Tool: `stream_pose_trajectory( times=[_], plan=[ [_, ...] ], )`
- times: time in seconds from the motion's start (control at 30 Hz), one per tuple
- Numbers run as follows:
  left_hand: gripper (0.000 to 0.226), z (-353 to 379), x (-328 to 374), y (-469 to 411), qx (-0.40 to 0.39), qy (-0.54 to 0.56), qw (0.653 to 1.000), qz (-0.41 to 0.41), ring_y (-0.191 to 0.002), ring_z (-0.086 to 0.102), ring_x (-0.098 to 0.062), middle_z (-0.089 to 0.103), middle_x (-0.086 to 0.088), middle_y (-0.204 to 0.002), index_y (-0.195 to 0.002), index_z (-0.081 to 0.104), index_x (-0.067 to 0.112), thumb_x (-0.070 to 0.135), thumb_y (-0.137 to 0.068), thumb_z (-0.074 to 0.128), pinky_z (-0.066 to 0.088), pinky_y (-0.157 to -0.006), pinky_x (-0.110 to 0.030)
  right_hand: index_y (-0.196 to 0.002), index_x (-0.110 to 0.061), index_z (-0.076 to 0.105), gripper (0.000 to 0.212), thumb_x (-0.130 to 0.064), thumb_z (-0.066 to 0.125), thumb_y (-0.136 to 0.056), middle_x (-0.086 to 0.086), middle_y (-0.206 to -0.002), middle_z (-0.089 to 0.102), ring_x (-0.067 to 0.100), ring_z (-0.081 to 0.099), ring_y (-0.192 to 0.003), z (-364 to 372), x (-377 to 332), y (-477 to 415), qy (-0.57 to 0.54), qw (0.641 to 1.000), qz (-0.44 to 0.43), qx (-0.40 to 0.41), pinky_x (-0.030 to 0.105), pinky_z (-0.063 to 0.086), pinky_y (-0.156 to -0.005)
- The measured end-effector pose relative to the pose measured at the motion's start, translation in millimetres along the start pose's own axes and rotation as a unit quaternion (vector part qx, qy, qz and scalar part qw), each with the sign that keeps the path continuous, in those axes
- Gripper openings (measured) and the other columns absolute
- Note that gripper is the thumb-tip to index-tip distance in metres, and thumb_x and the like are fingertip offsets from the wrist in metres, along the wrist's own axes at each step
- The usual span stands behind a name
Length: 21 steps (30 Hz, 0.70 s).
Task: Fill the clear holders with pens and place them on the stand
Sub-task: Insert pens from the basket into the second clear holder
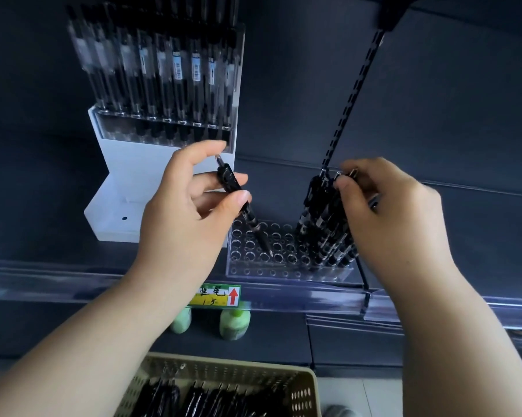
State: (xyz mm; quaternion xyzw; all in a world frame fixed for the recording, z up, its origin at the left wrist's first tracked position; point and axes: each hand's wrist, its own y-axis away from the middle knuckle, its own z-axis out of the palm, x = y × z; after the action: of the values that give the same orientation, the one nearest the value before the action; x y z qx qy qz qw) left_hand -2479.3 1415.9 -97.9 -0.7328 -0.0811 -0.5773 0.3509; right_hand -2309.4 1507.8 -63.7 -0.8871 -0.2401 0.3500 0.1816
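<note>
- On my feed, the left hand (190, 206) pinches one black pen (256, 225) between thumb and fingers, tilted, its tip at a hole in the clear holder (283, 267).
- The right hand (386, 212) grips the tops of a bunch of pens (320, 227) standing in that holder's right end.
- The holder sits on the dark shelf (449, 236), just right of the white stand (127, 182), which carries a filled holder (163, 130).
- Below, I see a basket (302, 395) with more pens.
</note>
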Motion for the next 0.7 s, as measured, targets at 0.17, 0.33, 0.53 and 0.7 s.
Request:
stream_pose_trajectory(
  times=[0.17,0.33,0.53,0.7],
  plan=[
    [0.056,2,0,1,-0.002,0.004,1.0,-0.001,-0.089,0.07,-0.012,0.072,0.016,-0.097,-0.104,0.047,0.059,0.011,-0.083,0.069,0.052,-0.088,-0.043,-0.11,-0.029,0.063,0.022,-0.031,0.056,-0.089,0.001,-0.087,0.064,0.015,0.056,-0.082,3,2,0,0.017,1.0,-0.011,0.001,0.024,0.04,-0.07],
    [0.054,2,0,1,0.001,0.009,1.0,0.0,-0.089,0.07,-0.011,0.072,0.016,-0.098,-0.104,0.048,0.057,0.013,-0.082,0.07,0.053,-0.088,-0.042,-0.112,-0.021,0.063,0.027,-0.02,0.063,-0.085,-0.009,-0.081,0.065,0.021,0.056,-0.09,13,0,2,0.04,0.998,-0.038,0.015,0.039,0.048,-0.08],
    [0.044,4,-3,-1,0.005,0.02,1.0,-0.009,-0.087,0.07,-0.01,0.072,0.016,-0.096,-0.101,0.053,0.045,0.012,-0.08,0.072,0.053,-0.086,-0.037,-0.096,-0.014,0.07,0.018,-0.014,0.071,-0.078,-0.002,-0.081,0.07,0.028,0.061,-0.086,19,5,1,0.061,0.993,-0.076,0.061,0.047,0.047,-0.08],
    [0.034,15,-7,-1,-0.013,0.036,0.999,-0.017,-0.083,0.07,-0.008,0.073,0.014,-0.093,-0.093,0.06,0.036,0.014,-0.073,0.077,0.056,-0.083,-0.033,-0.091,-0.013,0.071,0.015,-0.017,0.073,-0.076,0.0,-0.079,0.071,0.03,0.059,-0.084,22,9,1,0.089,0.986,-0.103,0.094,0.039,0.04,-0.076]
  ],
)
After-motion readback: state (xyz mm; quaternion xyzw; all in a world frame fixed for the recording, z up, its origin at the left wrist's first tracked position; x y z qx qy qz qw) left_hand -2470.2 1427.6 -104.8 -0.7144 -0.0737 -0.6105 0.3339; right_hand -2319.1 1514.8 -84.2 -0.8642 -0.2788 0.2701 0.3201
